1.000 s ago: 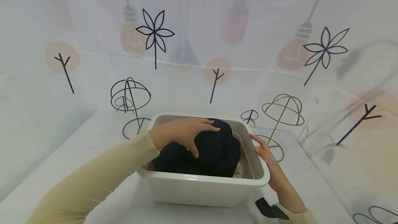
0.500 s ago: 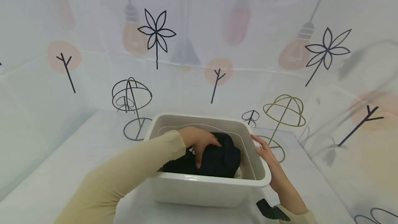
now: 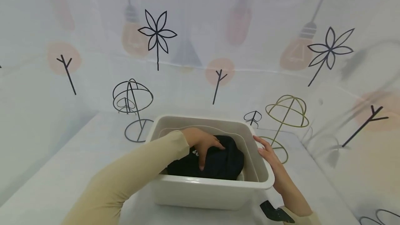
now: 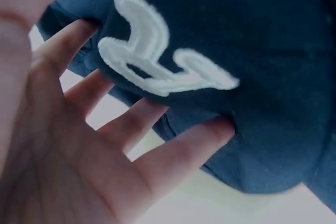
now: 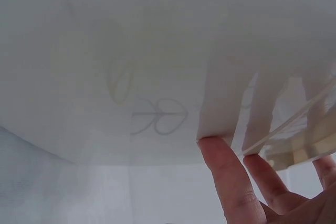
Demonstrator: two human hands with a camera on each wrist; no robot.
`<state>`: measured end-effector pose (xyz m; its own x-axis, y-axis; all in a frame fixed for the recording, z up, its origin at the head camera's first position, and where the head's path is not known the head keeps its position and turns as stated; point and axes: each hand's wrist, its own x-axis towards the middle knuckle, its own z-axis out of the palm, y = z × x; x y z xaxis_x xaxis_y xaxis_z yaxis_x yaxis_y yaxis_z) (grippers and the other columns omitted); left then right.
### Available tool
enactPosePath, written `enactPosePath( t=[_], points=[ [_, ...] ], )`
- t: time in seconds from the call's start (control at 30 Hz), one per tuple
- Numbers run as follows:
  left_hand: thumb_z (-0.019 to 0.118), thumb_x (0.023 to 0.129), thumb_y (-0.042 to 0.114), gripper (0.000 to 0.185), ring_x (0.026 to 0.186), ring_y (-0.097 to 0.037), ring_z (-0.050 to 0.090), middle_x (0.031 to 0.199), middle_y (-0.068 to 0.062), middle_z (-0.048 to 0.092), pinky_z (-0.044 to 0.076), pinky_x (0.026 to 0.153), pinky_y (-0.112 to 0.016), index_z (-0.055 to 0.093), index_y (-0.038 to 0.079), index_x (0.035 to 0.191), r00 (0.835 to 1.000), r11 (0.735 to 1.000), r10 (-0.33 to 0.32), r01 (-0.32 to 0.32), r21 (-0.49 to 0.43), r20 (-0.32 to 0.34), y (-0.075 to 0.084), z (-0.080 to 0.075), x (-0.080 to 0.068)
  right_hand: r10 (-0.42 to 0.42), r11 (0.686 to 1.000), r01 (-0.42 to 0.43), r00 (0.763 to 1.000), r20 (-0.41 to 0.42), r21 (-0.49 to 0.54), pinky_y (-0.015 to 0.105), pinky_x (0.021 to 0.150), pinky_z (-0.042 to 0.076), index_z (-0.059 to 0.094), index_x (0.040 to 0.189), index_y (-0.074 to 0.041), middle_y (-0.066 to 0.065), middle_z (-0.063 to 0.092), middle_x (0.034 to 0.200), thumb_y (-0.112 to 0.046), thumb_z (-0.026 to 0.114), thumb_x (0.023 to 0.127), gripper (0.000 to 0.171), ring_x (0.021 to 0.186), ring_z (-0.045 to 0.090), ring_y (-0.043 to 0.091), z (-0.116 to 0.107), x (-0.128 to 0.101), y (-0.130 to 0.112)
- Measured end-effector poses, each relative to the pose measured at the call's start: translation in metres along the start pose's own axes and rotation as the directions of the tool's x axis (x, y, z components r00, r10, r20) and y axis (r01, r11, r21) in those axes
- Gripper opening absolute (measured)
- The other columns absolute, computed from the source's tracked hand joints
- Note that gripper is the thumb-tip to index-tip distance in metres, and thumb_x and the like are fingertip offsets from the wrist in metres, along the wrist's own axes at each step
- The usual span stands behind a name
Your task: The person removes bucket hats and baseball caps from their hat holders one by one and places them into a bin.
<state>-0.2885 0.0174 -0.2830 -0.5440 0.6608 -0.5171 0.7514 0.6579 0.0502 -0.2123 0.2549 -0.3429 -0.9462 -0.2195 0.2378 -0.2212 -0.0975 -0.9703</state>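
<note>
**Dark garment in white tub: position relative to the hands**

Item: dark navy garment (image 3: 215, 159) with white embroidered lettering (image 4: 157, 61), bunched low inside the white plastic tub (image 3: 206, 186). Its bulk is spread roughly left to right across the tub floor.

Left hand (image 3: 203, 143): placed directly on top of the garment, fingers (image 4: 173, 150) straight and spread, pressed flat against the cloth; nothing is gripped. The garment lies immediately under and beyond these fingers.

Right hand (image 3: 270, 157): laid against the tub's outer right wall below the rim, fingers (image 5: 231, 182) extended, apart from the garment.

Nearer hand: the left.
</note>
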Motion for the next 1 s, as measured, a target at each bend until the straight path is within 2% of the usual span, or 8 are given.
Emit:
enactPosePath(
  t=[0.2, 0.3, 0.4, 0.47, 0.63, 0.73, 0.87, 1.0],
  points=[
    [0.08, 0.071, 0.036, 0.085, 0.138, -0.018, 0.019, 0.152, 0.001, 0.021, 0.023, 0.108, -0.037, 0.036, 0.029, 0.143, 0.994, 0.995, 0.001, -0.012, -0.096, -0.113, -0.006, 0.008, -0.018, -0.03, 1.0, 0.03, 0.999, 0.031, -0.005, 0.027, 0.078, 0.051, 0.047, 0.128, -0.031, -0.008, 0.056, 0.118, -0.012, 0.034, 0.1, 0.036, 0.102, 0.057, 0.01, -0.001, -0.001, 0.0],
    [0.076, 0.077, 0.033, 0.077, 0.136, -0.016, 0.025, 0.151, 0.001, 0.025, 0.026, 0.108, -0.034, 0.036, 0.027, 0.143, 0.984, 0.994, 0.021, -0.04, -0.103, -0.177, -0.006, 0.009, -0.03, -0.024, 1.0, 0.024, 1.0, 0.019, 0.004, 0.027, 0.078, 0.051, 0.048, 0.127, -0.031, -0.007, 0.057, 0.116, -0.011, 0.035, 0.1, 0.036, 0.101, 0.058, 0.01, -0.001, 0.0, 0.0],
    [0.072, 0.082, 0.027, 0.072, 0.133, -0.015, 0.03, 0.149, 0.0, 0.03, 0.027, 0.107, -0.031, 0.035, 0.025, 0.144, 0.97, 0.994, 0.033, -0.057, -0.092, -0.242, -0.006, 0.006, -0.042, 0.007, 0.999, -0.006, 1.0, 0.027, -0.048, 0.027, 0.079, 0.05, 0.043, 0.13, -0.03, -0.008, 0.051, 0.121, -0.016, 0.034, 0.101, 0.034, 0.103, 0.055, 0.008, -0.002, -0.002, -0.001],
    [0.07, 0.084, 0.026, 0.069, 0.131, -0.014, 0.033, 0.147, 0.001, 0.032, 0.029, 0.106, -0.031, 0.035, 0.025, 0.144, 0.96, 0.996, 0.018, -0.04, -0.074, -0.28, -0.005, 0.005, -0.05, 0.014, 0.998, -0.012, 0.999, 0.041, -0.055, 0.027, 0.08, 0.049, 0.041, 0.132, -0.029, -0.008, 0.049, 0.123, -0.018, 0.034, 0.101, 0.034, 0.105, 0.054, 0.008, -0.003, -0.002, -0.001],
    [0.066, 0.087, 0.032, 0.062, 0.129, -0.015, 0.038, 0.144, 0.002, 0.038, 0.033, 0.104, -0.035, 0.039, 0.025, 0.142, 0.917, 0.998, -0.042, 0.023, -0.054, -0.396, -0.006, 0.004, -0.072, -0.008, 1.0, 0.009, 0.999, 0.031, -0.019, 0.026, 0.08, 0.05, 0.048, 0.126, -0.034, -0.009, 0.054, 0.118, -0.014, 0.035, 0.1, 0.035, 0.103, 0.056, 0.007, -0.002, -0.001, 0.0],
    [0.064, 0.088, 0.035, 0.059, 0.128, -0.015, 0.04, 0.142, 0.002, 0.042, 0.034, 0.103, -0.036, 0.041, 0.023, 0.141, 0.885, 0.997, -0.066, 0.043, -0.061, -0.462, -0.008, 0.004, -0.083, 0.013, 0.994, -0.01, 1.0, 0.028, -0.11, 0.026, 0.079, 0.049, 0.042, 0.133, -0.031, -0.006, 0.044, 0.126, -0.019, 0.034, 0.101, 0.035, 0.105, 0.052, 0.006, -0.003, -0.005, 0.0],
    [0.062, 0.088, 0.039, 0.056, 0.125, -0.016, 0.043, 0.138, 0.002, 0.046, 0.036, 0.102, -0.037, 0.045, 0.022, 0.139, 0.853, 0.994, -0.111, 0.086, -0.073, -0.509, -0.01, 0.007, -0.096, 0.056, 0.971, -0.044, 0.997, 0.046, -0.233, 0.029, 0.082, 0.046, 0.023, 0.145, -0.021, 0.005, 0.025, 0.138, -0.027, 0.029, 0.102, 0.043, 0.111, 0.045, 0.009, -0.005, -0.012, -0.001],
    [0.061, 0.088, 0.041, 0.054, 0.123, -0.018, 0.046, 0.135, 0.0, 0.049, 0.038, 0.1, -0.04, 0.048, 0.021, 0.137, 0.82, 0.984, -0.172, 0.123, -0.126, -0.546, -0.011, 0.009, -0.108, 0.063, 0.971, -0.052, 0.997, 0.043, -0.232, 0.031, 0.083, 0.046, 0.021, 0.146, -0.018, 0.009, 0.022, 0.14, -0.027, 0.029, 0.102, 0.045, 0.112, 0.045, 0.01, -0.004, -0.012, -0.002]
  ],
)
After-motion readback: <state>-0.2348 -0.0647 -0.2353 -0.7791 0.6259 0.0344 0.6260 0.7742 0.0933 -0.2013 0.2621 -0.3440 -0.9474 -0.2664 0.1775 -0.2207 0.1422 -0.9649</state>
